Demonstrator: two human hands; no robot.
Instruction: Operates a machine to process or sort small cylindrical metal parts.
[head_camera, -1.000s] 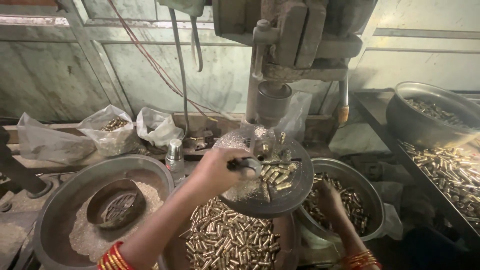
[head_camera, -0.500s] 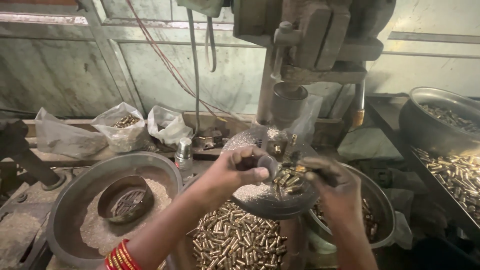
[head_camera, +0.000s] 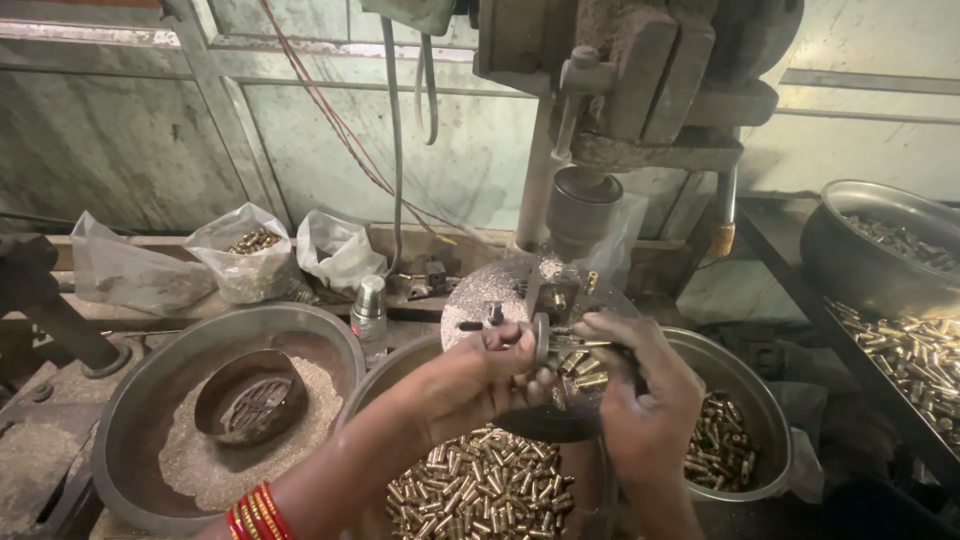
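My left hand (head_camera: 478, 378) and my right hand (head_camera: 640, 398) meet over the round metal table (head_camera: 480, 300) of a drill press (head_camera: 620, 90). The left hand's fingers pinch a small round metal fixture (head_camera: 541, 338) at the table's middle. My right hand holds a small brass piece (head_camera: 578, 345) against that fixture. Loose brass pieces lie on the table between the hands. Below the hands a metal bowl (head_camera: 395, 365) holds a heap of brass pieces (head_camera: 480, 485). Red bangles (head_camera: 255, 512) ring my left wrist.
At left a big metal bowl (head_camera: 130, 420) holds grey filings and a smaller round tin (head_camera: 248, 398). A bowl (head_camera: 745, 400) with brass pieces stands at right. Plastic bags (head_camera: 245, 262) line the back ledge. A large pan (head_camera: 860, 250) and a tray of brass pieces (head_camera: 915, 350) are far right.
My right hand rose out of the right bowl and came to the fixture on the press table. The left hand stayed at the fixture. The view moved closer.
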